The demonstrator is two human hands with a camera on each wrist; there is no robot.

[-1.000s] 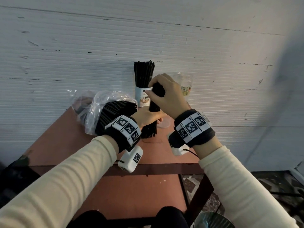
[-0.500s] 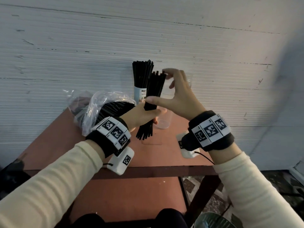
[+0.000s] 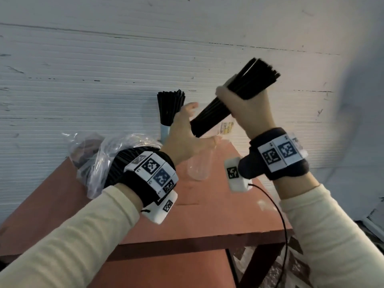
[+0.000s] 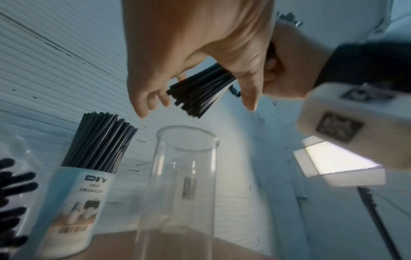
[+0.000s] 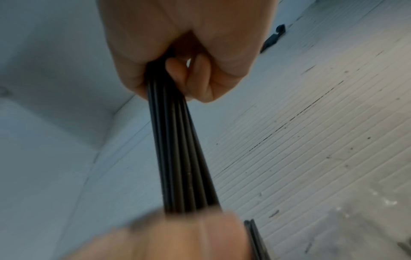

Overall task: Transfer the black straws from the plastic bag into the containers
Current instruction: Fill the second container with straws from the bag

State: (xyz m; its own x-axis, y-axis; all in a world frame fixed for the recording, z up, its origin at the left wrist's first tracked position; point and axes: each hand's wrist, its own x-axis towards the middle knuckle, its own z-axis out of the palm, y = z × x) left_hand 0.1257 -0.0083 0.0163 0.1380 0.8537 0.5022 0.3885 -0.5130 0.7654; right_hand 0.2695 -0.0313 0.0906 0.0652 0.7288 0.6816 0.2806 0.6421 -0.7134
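My right hand [image 3: 247, 109] grips a bundle of black straws [image 3: 239, 94] and holds it raised and tilted, top end up to the right. The bundle's lower end points into my left hand [image 3: 187, 129], which stays open with spread fingers [image 4: 142, 98] just above an empty clear container [image 3: 197, 167]. In the left wrist view the straw ends [image 4: 198, 93] hang over that container's rim [image 4: 186, 130]. A labelled container [image 4: 75, 202] full of straws [image 3: 170, 107] stands behind to the left. The plastic bag [image 3: 104, 159] with more straws lies at left.
Everything stands on a reddish-brown table [image 3: 218, 215] against a white ribbed wall [image 3: 83, 80]. The table's front edge is near my forearms, its right edge close to the clear container. A black cable [image 3: 280, 215] hangs from my right wrist.
My right hand closed on the bundle and lifted it up to the right, tilting it. My left hand let go of the bundle and opened under its lower end.
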